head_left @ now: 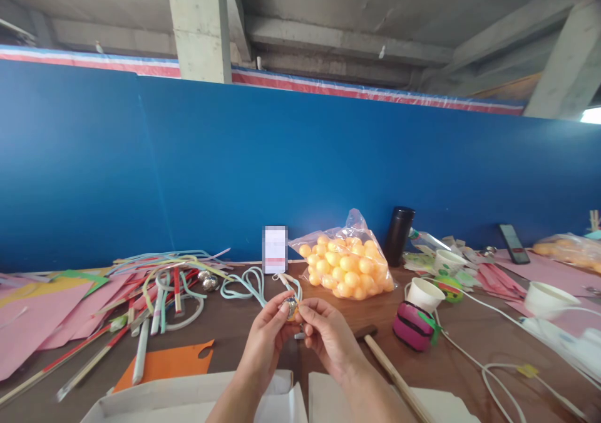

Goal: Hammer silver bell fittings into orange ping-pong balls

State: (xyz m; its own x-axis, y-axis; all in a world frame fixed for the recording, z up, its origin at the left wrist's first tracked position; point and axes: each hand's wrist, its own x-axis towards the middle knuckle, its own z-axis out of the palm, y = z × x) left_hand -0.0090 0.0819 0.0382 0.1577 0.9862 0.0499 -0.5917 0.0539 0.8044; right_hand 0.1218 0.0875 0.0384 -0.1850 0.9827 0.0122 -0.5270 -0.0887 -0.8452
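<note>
In the head view, my left hand [267,332] is closed, its fingertips gripping a small shiny silver ball [290,307] that looks like a bell. My right hand [328,335] meets it from the other side, thumb and finger pinched at a thin orange-yellow bit at the ball's edge. What that bit is, I cannot make out. Just below the fingertips a small greyish piece shows, partly hidden. Both hands are raised over the brown table [235,341]. Behind them stands a phone [275,249] with a blurred screen, beside pale blue cord [244,287].
A clear bag of orange balls [350,266] lies behind my hands, near a black bottle [399,235]. To the right are a hammer [389,370], a purple pouch [413,326] and paper cups [425,295]. Tubes, coloured paper and silver balls [210,281] crowd the left. A blue partition [300,160] stands behind.
</note>
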